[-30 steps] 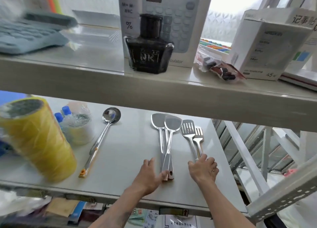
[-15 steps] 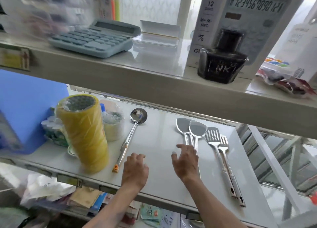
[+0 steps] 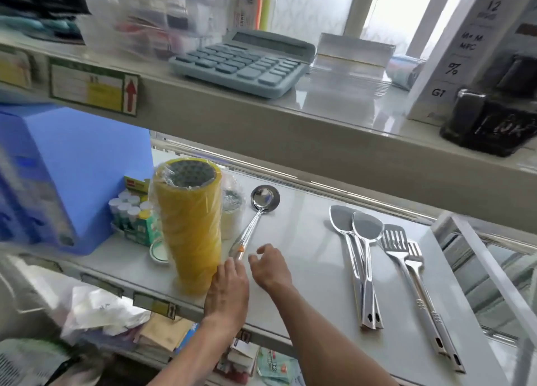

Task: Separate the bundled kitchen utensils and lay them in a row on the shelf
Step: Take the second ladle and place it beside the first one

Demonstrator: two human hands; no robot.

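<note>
A steel ladle (image 3: 255,220) lies on the lower shelf (image 3: 305,269), bowl to the back, with an orange tag near its handle end. My left hand (image 3: 226,291) lies palm down with its fingertips over that handle end; whether it grips is hidden. My right hand (image 3: 271,266) hovers just right of the handle, fingers curled and apart, holding nothing. Further right lie two solid spatulas (image 3: 361,249) with their handles overlapping. Beside them are two slotted spatulas (image 3: 402,255), also close together.
A tall stack of yellow tape rolls (image 3: 189,225) stands right next to the ladle and my left hand. Behind it are small bottles (image 3: 128,211) and a blue bin (image 3: 66,176). The upper shelf holds a calculator (image 3: 241,63) and an ink bottle (image 3: 488,124).
Both hands left the spatulas and moved left to the ladle's handle end. The view swung left with them. The spatulas lie still.
</note>
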